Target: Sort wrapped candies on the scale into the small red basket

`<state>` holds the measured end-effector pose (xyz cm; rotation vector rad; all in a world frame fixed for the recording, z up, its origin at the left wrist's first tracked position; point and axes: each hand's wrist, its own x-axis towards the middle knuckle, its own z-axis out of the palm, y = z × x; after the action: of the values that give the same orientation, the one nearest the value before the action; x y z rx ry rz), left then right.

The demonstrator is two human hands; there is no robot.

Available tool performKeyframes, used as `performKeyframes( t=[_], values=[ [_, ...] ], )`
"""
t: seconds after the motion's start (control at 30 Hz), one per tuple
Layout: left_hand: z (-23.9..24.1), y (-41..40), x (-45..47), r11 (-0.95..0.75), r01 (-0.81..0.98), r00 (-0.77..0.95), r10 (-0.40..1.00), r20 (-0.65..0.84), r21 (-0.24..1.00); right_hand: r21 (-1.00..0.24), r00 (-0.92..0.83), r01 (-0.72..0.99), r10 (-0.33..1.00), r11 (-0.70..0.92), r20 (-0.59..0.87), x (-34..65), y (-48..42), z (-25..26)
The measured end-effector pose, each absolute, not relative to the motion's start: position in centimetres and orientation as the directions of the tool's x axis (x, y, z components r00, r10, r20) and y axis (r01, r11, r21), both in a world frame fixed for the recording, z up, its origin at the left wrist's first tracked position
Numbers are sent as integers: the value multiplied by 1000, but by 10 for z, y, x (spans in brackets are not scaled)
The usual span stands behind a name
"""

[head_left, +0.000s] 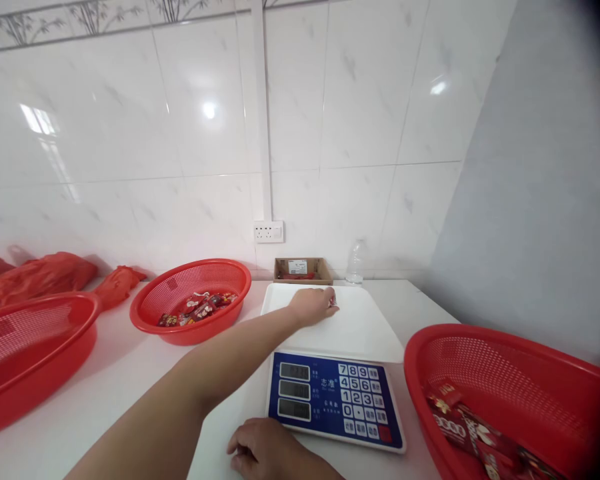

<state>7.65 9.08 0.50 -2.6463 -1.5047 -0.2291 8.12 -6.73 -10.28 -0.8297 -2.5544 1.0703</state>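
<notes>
My left hand reaches over the white weighing plate of a digital scale. Its fingers are pinched on a small shiny wrapped item, mostly covered by the fingers, so its kind cannot be made out. Below the plate is the scale's blue panel, with number keys and three small displays whose digits are too faint to read. My right hand rests on the white table just in front of the panel's lower left corner. Its fingers are curled in, with nothing visible in them.
Red plastic baskets stand around: one behind left with small wrapped packets, another at far left, a third at right with red packets. Behind are red bags, a cardboard box and a clear bottle.
</notes>
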Motion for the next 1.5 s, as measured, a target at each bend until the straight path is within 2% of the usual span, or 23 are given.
performKeyframes(
  t=[0.17, 0.33, 0.53, 0.9, 1.13, 1.2, 1.33, 1.43, 1.5],
  values=[
    [36, 104, 9, -222, 975, 212, 950, 227, 19, -711, -798, 433, 603, 554, -16, 82, -68, -99],
    [58, 105, -74, 93, 995, -98, 964, 246, 35, -730, -778, 430, 629, 532, 0, 82, -70, -101],
    [57, 93, -132, 244, 969, -245, 943, 224, 32, -739, -752, 444, 659, 507, 0, 82, -73, -95],
    [40, 78, -151, 213, 975, -221, 963, 155, 69, -737, -735, 450, 678, 505, 16, 76, -70, -106],
    [27, 68, -158, 189, 978, -203, 963, 176, 92, -631, -743, 488, 666, 603, 61, 71, -74, -106],
    [25, 65, -158, 161, 981, -181, 960, 215, 107, -568, -747, 518, 662, 640, 64, 69, -76, -103],
    [23, 55, -132, 21, 985, -83, 926, 368, 171, -325, -802, 562, 597, 761, 8, 62, -82, -96],
    [19, 43, -85, -166, 952, 27, 882, 470, 258, -255, -803, 587, 593, 769, -58, 67, -89, -89],
    [14, 31, -49, -317, 891, 122, 856, 502, 324, -149, -857, 515, 513, 844, -53, 80, -96, -81]
  ],
)
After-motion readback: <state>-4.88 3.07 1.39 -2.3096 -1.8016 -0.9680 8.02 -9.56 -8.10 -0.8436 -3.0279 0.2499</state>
